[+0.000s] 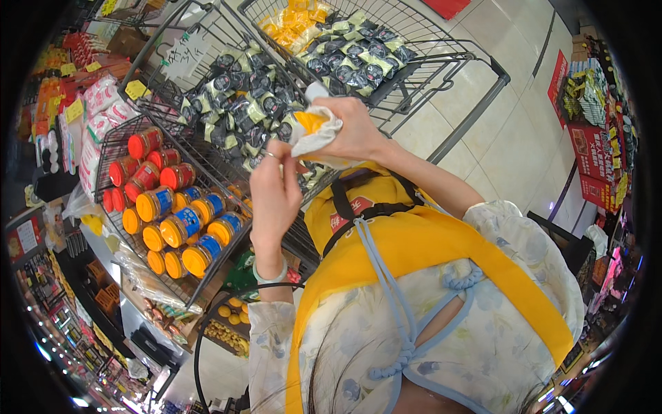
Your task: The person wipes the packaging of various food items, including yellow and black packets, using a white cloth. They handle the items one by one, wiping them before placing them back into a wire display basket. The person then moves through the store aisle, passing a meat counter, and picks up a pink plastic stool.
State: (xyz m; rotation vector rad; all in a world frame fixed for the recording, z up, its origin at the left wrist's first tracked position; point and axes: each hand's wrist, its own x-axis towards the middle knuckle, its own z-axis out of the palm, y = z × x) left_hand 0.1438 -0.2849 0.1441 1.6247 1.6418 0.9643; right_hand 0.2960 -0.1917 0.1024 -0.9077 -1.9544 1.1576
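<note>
In front of my chest, my right hand [354, 129] is closed around a crumpled white bag or wrap [327, 138]. A yellow-orange piece [309, 122], unclear in kind, shows inside its mouth. My left hand [276, 186], with a ring and a pale bangle, has its fingertips together at the wrap's lower left edge. Beneath the hands is a black wire shopping cart [206, 269]. It holds a heap of small black-and-green wrapped packets [227, 85] and plastic jars with red lids [170, 176] and orange lids [181, 227].
A second wire cart [455, 49] adjoins at the top, with more black-and-green packets [372, 52] and yellow packets [297, 23]. A handwritten sign [187, 54] hangs on the first cart. White-and-pink bags [101, 108] stand left. Red display boxes [595, 150] line the right. A black cable [199, 336] curves below.
</note>
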